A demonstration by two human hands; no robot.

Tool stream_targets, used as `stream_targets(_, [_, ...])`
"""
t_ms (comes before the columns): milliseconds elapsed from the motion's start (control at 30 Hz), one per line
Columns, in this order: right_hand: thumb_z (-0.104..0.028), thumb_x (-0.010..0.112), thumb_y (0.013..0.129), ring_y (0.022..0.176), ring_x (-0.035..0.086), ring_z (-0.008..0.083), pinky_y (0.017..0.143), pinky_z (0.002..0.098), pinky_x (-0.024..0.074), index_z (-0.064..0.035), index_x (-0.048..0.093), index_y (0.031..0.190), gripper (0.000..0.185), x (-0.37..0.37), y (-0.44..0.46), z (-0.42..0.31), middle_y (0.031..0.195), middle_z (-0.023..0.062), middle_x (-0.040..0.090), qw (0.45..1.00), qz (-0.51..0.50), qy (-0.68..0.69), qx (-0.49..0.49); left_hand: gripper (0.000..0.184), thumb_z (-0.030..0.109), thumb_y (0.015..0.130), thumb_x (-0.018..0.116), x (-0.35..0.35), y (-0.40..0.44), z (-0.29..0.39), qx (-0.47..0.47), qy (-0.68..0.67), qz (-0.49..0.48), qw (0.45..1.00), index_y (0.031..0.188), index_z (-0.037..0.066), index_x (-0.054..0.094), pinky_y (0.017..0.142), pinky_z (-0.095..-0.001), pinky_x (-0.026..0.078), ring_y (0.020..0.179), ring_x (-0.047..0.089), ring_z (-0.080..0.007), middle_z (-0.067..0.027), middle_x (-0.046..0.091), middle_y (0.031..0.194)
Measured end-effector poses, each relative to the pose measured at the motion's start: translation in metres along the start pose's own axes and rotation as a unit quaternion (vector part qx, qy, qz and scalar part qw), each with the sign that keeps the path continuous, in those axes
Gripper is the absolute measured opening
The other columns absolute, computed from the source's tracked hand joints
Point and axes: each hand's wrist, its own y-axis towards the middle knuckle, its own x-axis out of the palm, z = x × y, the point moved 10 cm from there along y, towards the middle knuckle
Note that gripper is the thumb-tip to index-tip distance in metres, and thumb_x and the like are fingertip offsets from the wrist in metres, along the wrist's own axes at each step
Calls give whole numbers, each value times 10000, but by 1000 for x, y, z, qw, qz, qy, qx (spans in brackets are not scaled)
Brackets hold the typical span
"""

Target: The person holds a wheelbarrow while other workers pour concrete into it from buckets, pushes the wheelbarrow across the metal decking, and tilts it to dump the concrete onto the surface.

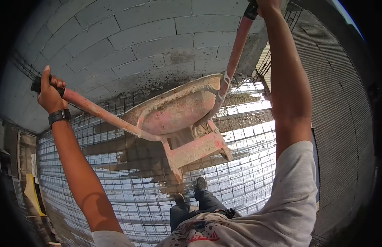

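A red, cement-crusted wheelbarrow (178, 111) is tipped steeply forward in front of me, its underside and legs facing me. My left hand (52, 92) wraps round the black grip of its left handle (96, 110), thumb pointing up. At the top edge, my right hand (268, 5) is closed at the black grip of the right handle (239, 45); part of that hand is cut off by the frame. Both arms are raised and spread wide. The inside of the tray is hidden from me.
Steel mesh (129, 195) lies over shiny ribbed decking underfoot, with grey wet concrete (137, 154) spread on part of it. A grey block wall (158, 29) stands ahead. Corrugated roofing (330, 123) lies to the right. Rebar ends (24, 64) stick out at left.
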Motion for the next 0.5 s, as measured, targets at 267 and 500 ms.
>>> stream_targets(267, [-494,531,931,515,493,145,560,330,421,-114,558,715,438,-86,26,60,545,13,495,999,27,23,16,172,220,862,700,33,-54,12,1,-39,-98,994,865,70,618,561,-286,348,542,375,-95,34,370,645])
stream_targets(500, [-408,599,900,509,504,155,511,308,438,-105,580,770,331,-128,-129,-64,568,4,499,976,176,-126,14,175,221,854,701,35,9,-27,-39,-57,-89,994,863,67,618,566,-286,361,545,402,-104,25,401,650])
